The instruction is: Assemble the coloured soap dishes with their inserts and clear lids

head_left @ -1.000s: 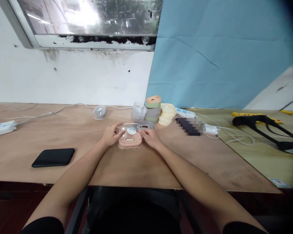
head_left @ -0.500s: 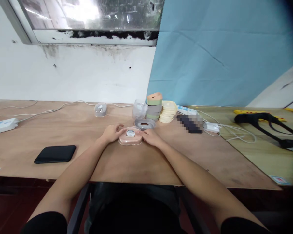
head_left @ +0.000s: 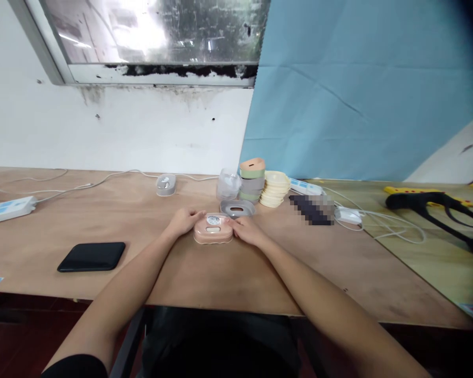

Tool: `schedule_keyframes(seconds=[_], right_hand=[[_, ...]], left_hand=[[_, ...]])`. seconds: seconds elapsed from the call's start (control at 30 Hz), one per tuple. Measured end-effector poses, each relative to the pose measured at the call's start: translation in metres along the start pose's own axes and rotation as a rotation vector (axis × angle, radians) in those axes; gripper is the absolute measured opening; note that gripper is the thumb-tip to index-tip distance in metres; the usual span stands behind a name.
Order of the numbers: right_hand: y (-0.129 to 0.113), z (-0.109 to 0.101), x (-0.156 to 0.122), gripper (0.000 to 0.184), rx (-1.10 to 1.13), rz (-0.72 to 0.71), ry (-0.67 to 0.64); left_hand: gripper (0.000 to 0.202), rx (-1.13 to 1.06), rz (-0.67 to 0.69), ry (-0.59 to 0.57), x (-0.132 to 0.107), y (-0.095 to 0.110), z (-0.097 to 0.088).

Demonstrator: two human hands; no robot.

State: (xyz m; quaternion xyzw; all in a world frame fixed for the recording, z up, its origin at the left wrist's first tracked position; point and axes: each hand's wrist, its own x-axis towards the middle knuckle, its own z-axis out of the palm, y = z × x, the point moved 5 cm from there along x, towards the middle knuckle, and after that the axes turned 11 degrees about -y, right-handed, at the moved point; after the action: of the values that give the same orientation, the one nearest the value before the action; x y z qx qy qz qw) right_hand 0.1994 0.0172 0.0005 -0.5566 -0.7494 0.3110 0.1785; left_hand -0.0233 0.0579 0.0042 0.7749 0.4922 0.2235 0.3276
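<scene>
Before you on the tabletop (head_left: pixel 228 283), the pink slotted box (head_left: pixel 213 237) lies long axis left-to-right, slot (head_left: pixel 213 229) facing up, your left hand (head_left: pixel 184 220) and right hand (head_left: pixel 246 229) clamped on opposite ends.

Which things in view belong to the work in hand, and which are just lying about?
Work in hand:
- pink box, between left hand and right hand
- likely, being similar: grey tray, grey box, coloured stack, yellow stack, clear covers

Apparently lying about:
- phone
- left-end power strip
- white adapter
- black straps
</scene>
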Motion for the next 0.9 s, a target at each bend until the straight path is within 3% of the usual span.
schedule_keyframes(seconds=[0.37,0.47,0.6,0.7,0.9], right_hand=[[-0.003,-0.002,-0.002,0.066,0.012,0.075,-0.049],[-0.001,-0.001,-0.002,0.065,0.021,0.071,-0.042],[0.002,-0.001,-0.001,0.065,0.022,0.056,-0.028],[0.004,-0.001,0.000,0.065,0.021,0.053,-0.007],[0.003,-0.001,0.000,0.067,0.048,0.030,0.020]], left_hand=[[0.052,0.000,0.162,0.074,-0.006,0.008,-0.007],[0.062,0.017,0.251,-0.086,-0.010,0.016,-0.003],[0.096,0.122,0.259,-0.282,-0.017,0.023,0.004],[0.110,0.188,0.253,-0.298,-0.019,0.026,0.004],[0.109,0.202,0.199,-0.273,-0.017,0.019,-0.008]])
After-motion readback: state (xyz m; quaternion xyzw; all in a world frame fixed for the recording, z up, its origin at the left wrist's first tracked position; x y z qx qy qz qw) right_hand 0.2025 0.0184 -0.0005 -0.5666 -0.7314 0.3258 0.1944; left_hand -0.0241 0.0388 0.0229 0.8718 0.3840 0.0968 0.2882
